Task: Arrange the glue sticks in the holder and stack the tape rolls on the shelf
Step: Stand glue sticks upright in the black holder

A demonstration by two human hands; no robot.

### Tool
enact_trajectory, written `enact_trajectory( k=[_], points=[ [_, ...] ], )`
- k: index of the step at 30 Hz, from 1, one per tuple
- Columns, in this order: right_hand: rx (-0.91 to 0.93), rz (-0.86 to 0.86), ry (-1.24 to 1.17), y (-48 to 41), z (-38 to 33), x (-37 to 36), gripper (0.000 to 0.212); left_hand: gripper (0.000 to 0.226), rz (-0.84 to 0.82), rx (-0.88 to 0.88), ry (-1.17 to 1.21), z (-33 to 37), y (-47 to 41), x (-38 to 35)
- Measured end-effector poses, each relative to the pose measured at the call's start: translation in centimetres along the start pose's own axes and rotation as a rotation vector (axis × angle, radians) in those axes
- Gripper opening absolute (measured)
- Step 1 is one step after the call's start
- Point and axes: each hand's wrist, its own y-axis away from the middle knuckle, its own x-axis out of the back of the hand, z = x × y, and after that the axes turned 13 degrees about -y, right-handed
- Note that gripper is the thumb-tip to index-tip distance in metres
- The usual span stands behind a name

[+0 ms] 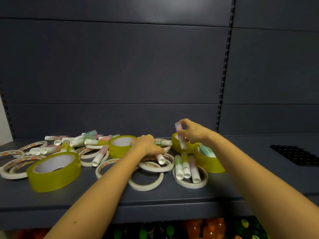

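Behind everything stands a dark blue-grey back panel (120, 66), made of wide horizontal slats with thin seams between them. A slotted metal upright (226, 66) runs down it right of centre. Another slotted upright (7, 116) shows at the far left, with a sliver of pale wall (2, 118) just beside it. Low at the bottom edge, in shadow, sit orange drink bottles (207, 228) and darker bottles with green caps (170, 229)

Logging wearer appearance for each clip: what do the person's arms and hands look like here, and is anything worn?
The left forearm and right forearm are bare, with no sleeves in view. The left hand and right hand wear no gloves, and no watch, bracelet or ring is visible. The left forearm has one small dark spot.
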Motion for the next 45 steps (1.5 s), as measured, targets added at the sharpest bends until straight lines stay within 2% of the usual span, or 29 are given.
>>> enact_trajectory(
  k=[3, 6, 9, 14, 22, 32, 40, 45],
  points=[
    [0.031, 0.042, -0.03, 0.9, 0.6, 1.1, 0.04, 0.037, 0.062, 0.011, 0.06, 0.4, 0.1, 0.9],
    [0.057, 0.123, -0.081, 1.7, 1.2, 2.5, 0.036, 0.037, 0.24, 0.017, 0.122, 0.9, 0.1, 3.1],
    [0.087, 0.242, -0.093, 2.6, 2.3, 3.8, 0.031, 0.039, 0.35, -0.051, 0.315, 2.5, 0.0, 5.1],
    [0.074, 0.375, -0.127, 5.1, 5.0, 6.8, 0.023, 0.033, 0.357, -0.208, 0.522, 7.8, 0.6, 5.9],
    [0.017, 0.502, -0.007, 10.0, 11.0, 16.9, 0.026, 0.025, 0.387, -0.316, 0.52, 20.0, 1.9, 6.1],
    [0.012, 0.503, 0.072, 15.2, 20.5, 29.3, 0.018, 0.018, 0.32, -0.371, 0.51, 35.3, 2.4, 3.7],
    [0.054, 0.444, 0.102, 13.1, 24.0, 31.1, 0.014, 0.013, 0.341, -0.242, 0.488, 38.7, 0.2, 2.5],
    [0.049, 0.414, 0.116, 10.2, 25.0, 31.8, 0.019, 0.015, 0.315, -0.235, 0.401, 39.8, -2.6, 1.8]
  ],
)
